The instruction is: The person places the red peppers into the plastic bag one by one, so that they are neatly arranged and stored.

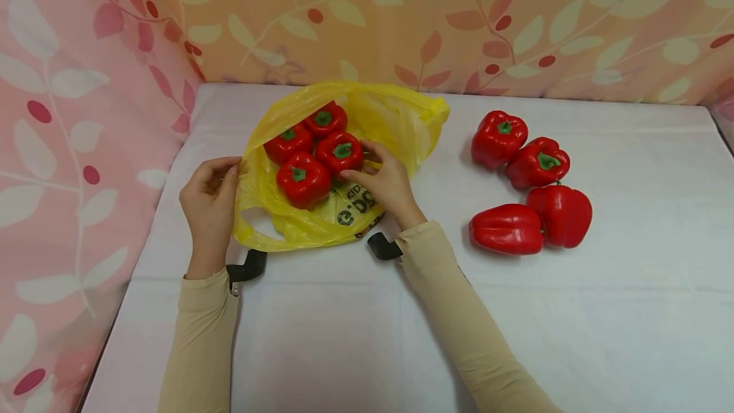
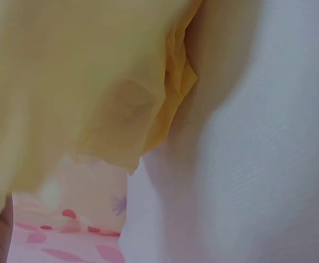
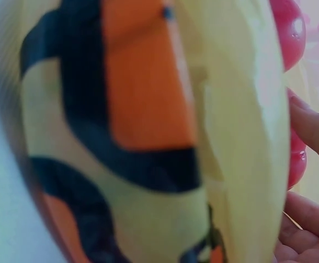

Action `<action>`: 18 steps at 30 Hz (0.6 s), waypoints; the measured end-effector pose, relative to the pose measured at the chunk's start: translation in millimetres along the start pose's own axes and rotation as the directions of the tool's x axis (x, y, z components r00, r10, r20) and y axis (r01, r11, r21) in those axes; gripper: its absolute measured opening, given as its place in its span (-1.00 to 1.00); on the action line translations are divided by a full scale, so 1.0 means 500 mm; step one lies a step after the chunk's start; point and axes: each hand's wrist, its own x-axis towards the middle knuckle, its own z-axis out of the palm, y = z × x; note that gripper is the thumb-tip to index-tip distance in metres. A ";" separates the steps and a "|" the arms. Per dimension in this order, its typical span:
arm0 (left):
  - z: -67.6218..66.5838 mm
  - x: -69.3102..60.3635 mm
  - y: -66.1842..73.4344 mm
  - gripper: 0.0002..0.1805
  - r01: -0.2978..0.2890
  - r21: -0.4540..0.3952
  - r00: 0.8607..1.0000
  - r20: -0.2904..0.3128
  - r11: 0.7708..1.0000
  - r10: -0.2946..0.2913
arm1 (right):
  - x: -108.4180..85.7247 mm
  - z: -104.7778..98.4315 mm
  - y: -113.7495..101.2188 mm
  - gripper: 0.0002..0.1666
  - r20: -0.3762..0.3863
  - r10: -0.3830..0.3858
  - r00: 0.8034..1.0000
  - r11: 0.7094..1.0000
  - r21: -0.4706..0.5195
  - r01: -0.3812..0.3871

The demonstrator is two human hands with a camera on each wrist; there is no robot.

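Observation:
A yellow plastic bag (image 1: 401, 123) lies with its mouth spread, dark lettering visible inside. Several red bell peppers with green stems are grouped in it, one of them the front-left pepper (image 1: 302, 180). My left hand (image 1: 209, 209) pinches the bag's left rim between thumb and fingers. Reaching in from the right, my right hand (image 1: 390, 183) has thumb and fingers about the rightmost bell pepper (image 1: 338, 153). In the right wrist view, its fingers (image 3: 315, 129) meet red pepper skin beyond the bag wall. Yellow film covers most of the left wrist view.
To the right of the bag, several more red bell peppers sit on the white-covered table (image 1: 648, 209), including an upright back pepper (image 1: 497, 139) and a pepper on its side (image 1: 507, 229). Floral cloth (image 1: 401, 18) rises behind the table and along its left.

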 end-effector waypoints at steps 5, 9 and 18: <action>0.000 0.001 0.001 -0.82 -0.004 0.001 1.000 0.001 1.000 0.004 | -0.001 -0.002 -0.003 -0.21 -0.008 0.018 1.000 1.000 0.017 -0.017; -0.001 0.000 0.002 -0.82 -0.005 -0.006 1.000 -0.001 1.000 0.004 | -0.003 -0.003 -0.006 -0.20 -0.013 0.015 1.000 0.999 0.035 -0.014; -0.003 0.001 0.003 -0.84 -0.005 -0.015 1.000 -0.013 1.000 0.005 | -0.008 -0.011 -0.013 -0.21 -0.036 -0.012 0.999 0.998 0.066 0.014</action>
